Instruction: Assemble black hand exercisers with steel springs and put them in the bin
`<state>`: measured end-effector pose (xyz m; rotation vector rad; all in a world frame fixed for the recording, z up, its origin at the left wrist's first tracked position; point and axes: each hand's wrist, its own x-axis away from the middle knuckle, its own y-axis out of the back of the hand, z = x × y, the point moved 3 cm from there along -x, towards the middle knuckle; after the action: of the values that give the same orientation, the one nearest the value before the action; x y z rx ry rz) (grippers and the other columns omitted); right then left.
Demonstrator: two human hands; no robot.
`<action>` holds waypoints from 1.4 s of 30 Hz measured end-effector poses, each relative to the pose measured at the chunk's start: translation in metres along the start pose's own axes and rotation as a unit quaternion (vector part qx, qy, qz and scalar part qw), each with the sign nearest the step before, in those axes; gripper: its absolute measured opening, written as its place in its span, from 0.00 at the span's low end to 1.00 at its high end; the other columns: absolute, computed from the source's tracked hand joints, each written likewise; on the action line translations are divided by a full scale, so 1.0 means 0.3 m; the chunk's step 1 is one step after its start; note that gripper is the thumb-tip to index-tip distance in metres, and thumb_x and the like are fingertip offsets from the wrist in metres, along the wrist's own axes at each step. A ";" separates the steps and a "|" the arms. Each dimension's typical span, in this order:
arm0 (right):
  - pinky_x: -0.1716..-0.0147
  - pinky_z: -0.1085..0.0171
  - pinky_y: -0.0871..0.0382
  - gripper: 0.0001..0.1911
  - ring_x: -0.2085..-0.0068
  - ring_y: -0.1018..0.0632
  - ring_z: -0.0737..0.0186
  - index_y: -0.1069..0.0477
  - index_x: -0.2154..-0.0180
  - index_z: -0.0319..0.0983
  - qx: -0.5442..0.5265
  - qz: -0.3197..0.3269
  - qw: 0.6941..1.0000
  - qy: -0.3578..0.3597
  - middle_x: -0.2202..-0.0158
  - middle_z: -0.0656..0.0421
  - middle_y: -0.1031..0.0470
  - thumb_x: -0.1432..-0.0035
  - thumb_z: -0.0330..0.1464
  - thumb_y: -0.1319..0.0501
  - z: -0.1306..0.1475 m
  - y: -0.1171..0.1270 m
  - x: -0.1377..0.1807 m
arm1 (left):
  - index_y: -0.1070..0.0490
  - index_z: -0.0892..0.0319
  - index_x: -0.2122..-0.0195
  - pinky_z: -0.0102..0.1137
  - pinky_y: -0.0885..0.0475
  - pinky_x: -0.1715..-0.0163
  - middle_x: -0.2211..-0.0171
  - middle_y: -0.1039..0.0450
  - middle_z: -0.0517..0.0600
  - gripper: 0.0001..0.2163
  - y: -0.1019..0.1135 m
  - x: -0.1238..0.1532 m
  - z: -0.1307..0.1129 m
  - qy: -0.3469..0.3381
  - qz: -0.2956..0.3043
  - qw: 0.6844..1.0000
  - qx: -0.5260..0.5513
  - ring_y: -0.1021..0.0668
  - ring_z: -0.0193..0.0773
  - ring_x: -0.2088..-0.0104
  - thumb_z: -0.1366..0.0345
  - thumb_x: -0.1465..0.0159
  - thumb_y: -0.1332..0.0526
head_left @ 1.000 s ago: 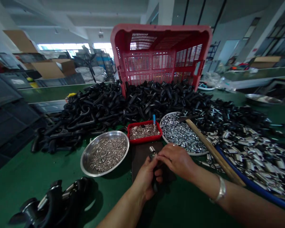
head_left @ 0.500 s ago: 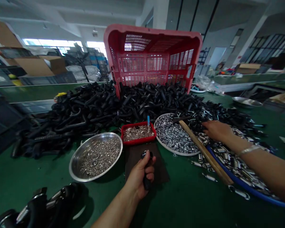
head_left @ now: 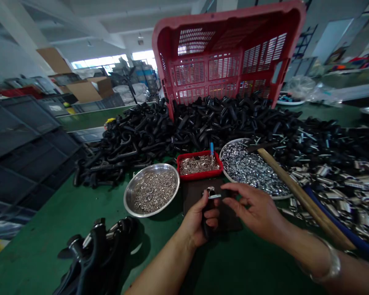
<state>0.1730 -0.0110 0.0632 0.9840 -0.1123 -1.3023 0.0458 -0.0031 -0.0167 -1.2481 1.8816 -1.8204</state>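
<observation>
My left hand (head_left: 199,219) is closed around a curved black handle (head_left: 206,229), with a shiny metal ring at its top end. Beside that ring, my right hand (head_left: 255,209) pinches a silver bolt (head_left: 214,196) between thumb and forefinger. A dark head seems to sit at the bolt's fingertip end, mostly hidden. The bolt's shank points left and lies against or just in front of the ring; I cannot tell whether it is in it. Below both hands is a dark flat pad (head_left: 193,192) on the green table (head_left: 104,246).
Around the pad stand a steel bowl (head_left: 129,200) of small metal parts, a red tray (head_left: 199,176) of pins and a white plate (head_left: 233,143) of clips. A wooden-handled hammer (head_left: 304,196) crosses beside springs (head_left: 344,209). Black handles (head_left: 132,135) heap before a red crate (head_left: 227,16).
My right hand has come left from the pile of black parts on the right to the handle, now with a bolt in its fingers. The view has turned left.
</observation>
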 end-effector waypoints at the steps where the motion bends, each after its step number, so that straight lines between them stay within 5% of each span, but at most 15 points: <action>1: 0.74 0.67 0.29 0.11 0.70 0.25 0.65 0.32 0.59 0.41 0.017 -0.013 1.000 0.022 0.68 0.57 0.26 0.44 0.35 0.45 0.008 -0.008 -0.005 | 0.34 0.66 0.69 0.14 0.47 0.89 0.82 0.44 0.42 0.14 0.004 0.001 -0.004 0.003 0.014 1.000 -0.001 0.45 0.19 0.86 0.56 0.41 0.42; 7: 0.69 0.64 0.29 0.11 0.68 0.25 0.63 0.34 0.57 0.40 0.107 -0.055 0.985 0.127 0.66 0.55 0.25 0.43 0.32 0.45 0.032 0.014 -0.011 | 0.33 0.66 0.72 0.15 0.47 0.88 0.85 0.51 0.40 0.16 0.013 0.004 -0.014 -0.014 0.078 0.997 -0.026 0.47 0.20 0.86 0.55 0.44 0.39; 13: 0.71 0.60 0.28 0.15 0.66 0.25 0.57 0.34 0.54 0.36 0.239 -0.023 0.939 0.246 0.67 0.51 0.24 0.44 0.28 0.48 0.101 -0.040 0.038 | 0.33 0.62 0.67 0.18 0.47 0.87 0.81 0.43 0.42 0.17 0.006 0.022 -0.014 -0.086 0.067 0.988 -0.108 0.45 0.21 0.85 0.56 0.52 0.33; 19: 0.71 0.59 0.28 0.16 0.64 0.25 0.53 0.32 0.54 0.32 0.270 -0.026 0.914 0.302 0.65 0.47 0.24 0.45 0.25 0.50 0.160 -0.050 0.067 | 0.35 0.63 0.75 0.21 0.47 0.86 0.78 0.39 0.46 0.22 -0.008 0.043 -0.046 -0.130 0.081 0.968 -0.201 0.41 0.24 0.84 0.47 0.54 0.36; 24: 0.67 0.59 0.28 0.17 0.64 0.25 0.55 0.36 0.52 0.34 0.250 -0.080 0.931 0.253 0.65 0.50 0.24 0.45 0.27 0.45 0.118 -0.067 0.060 | 0.33 0.63 0.72 0.22 0.44 0.84 0.78 0.37 0.46 0.23 -0.009 0.043 -0.063 -0.196 0.046 0.947 -0.250 0.37 0.26 0.82 0.48 0.58 0.33; 29: 0.68 0.60 0.29 0.11 0.68 0.24 0.58 0.34 0.59 0.36 0.170 -0.100 0.974 0.112 0.69 0.51 0.25 0.41 0.33 0.50 0.016 -0.096 0.025 | 0.35 0.60 0.68 0.21 0.43 0.83 0.80 0.39 0.42 0.20 0.002 0.010 -0.038 -0.246 -0.026 0.937 -0.247 0.39 0.23 0.83 0.50 0.53 0.35; 33: 0.74 0.62 0.34 0.19 0.74 0.26 0.60 0.34 0.71 0.38 0.083 0.016 0.995 -0.044 0.75 0.54 0.27 0.39 0.41 0.56 -0.079 -0.121 -0.017 | 0.34 0.60 0.65 0.21 0.43 0.82 0.82 0.41 0.41 0.16 -0.004 -0.003 -0.028 -0.288 -0.073 0.903 -0.311 0.39 0.24 0.83 0.54 0.48 0.36; 37: 0.80 0.67 0.40 0.32 0.81 0.32 0.67 0.41 0.83 0.40 -0.077 0.162 0.960 -0.217 0.85 0.59 0.35 0.39 0.47 0.69 -0.135 -0.135 -0.032 | 0.34 0.61 0.61 0.21 0.46 0.84 0.83 0.41 0.40 0.20 -0.022 -0.004 -0.026 -0.297 -0.093 0.883 -0.351 0.40 0.24 0.84 0.55 0.51 0.34; 39: 0.79 0.67 0.40 0.35 0.81 0.32 0.67 0.41 0.85 0.39 -0.057 0.194 0.954 -0.222 0.86 0.59 0.36 0.40 0.48 0.71 -0.141 -0.130 -0.039 | 0.36 0.60 0.63 0.21 0.47 0.85 0.83 0.42 0.39 0.19 -0.021 -0.006 -0.029 -0.289 -0.106 0.893 -0.330 0.41 0.23 0.85 0.54 0.50 0.35; 42: 0.71 0.63 0.38 0.31 0.70 0.27 0.61 0.32 0.75 0.38 0.114 0.118 0.981 -0.104 0.74 0.54 0.28 0.40 0.49 0.64 -0.131 -0.109 -0.059 | 0.40 0.59 0.70 0.21 0.46 0.85 0.84 0.45 0.38 0.19 -0.012 -0.011 -0.038 -0.273 -0.126 0.908 -0.292 0.42 0.23 0.85 0.51 0.51 0.36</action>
<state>0.1654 0.0272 0.0256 0.9906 -0.5347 -1.1860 0.0414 0.0077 -0.0126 -2.0137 2.0313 -0.8250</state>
